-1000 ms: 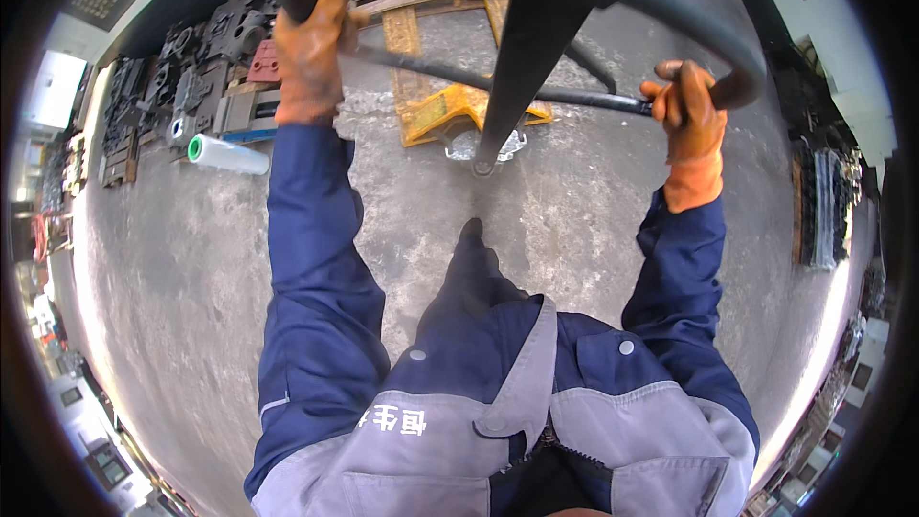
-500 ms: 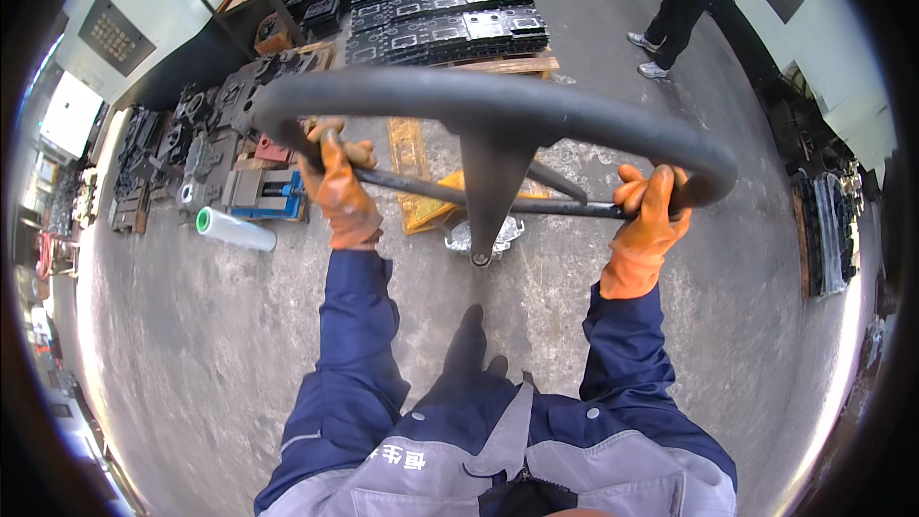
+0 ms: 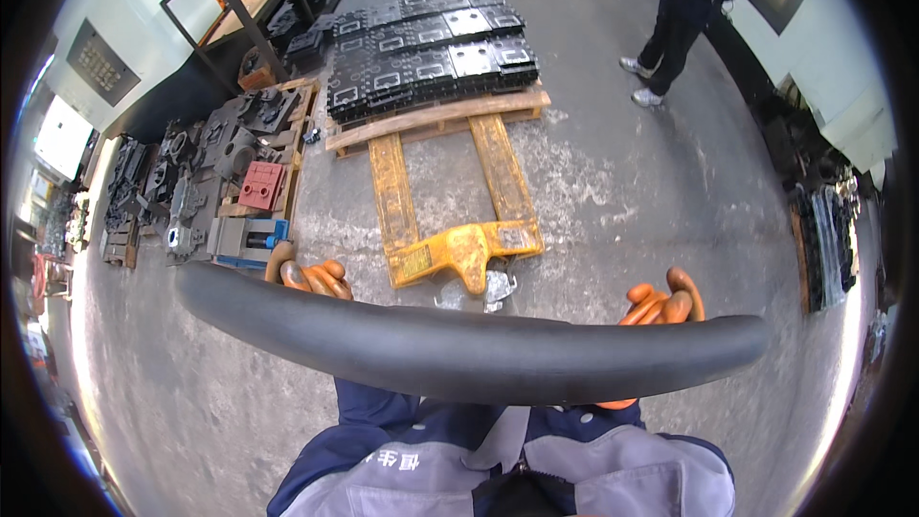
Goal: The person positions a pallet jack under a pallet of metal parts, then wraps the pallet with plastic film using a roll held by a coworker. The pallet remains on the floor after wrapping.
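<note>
The black handle bar (image 3: pixel 459 349) of a yellow pallet jack (image 3: pixel 450 201) runs across the lower middle of the view, close under the camera. The left hand (image 3: pixel 311 280), in an orange glove, is curled over the bar's left end, and the right hand (image 3: pixel 665 302), gloved the same, is curled over the right end; only the fingers show above the bar, closed around it.

The jack's two forks reach away from the person and slide under a wooden pallet (image 3: pixel 436 120) stacked with dark metal plates (image 3: pixel 426 53). The forks appear only partly under the load, so the step in hand looks like positioning or drawing the jack by its handle. The next move probably calls for a steady two-handed pull or push along the line of the forks, keeping them square to the pallet.

To the left, metal parts and a red block (image 3: pixel 260 184) lie on the concrete floor (image 3: pixel 622 191) beside a rack. Another person (image 3: pixel 684 14) stands well apart at the upper right, so a swing that way needs care.
</note>
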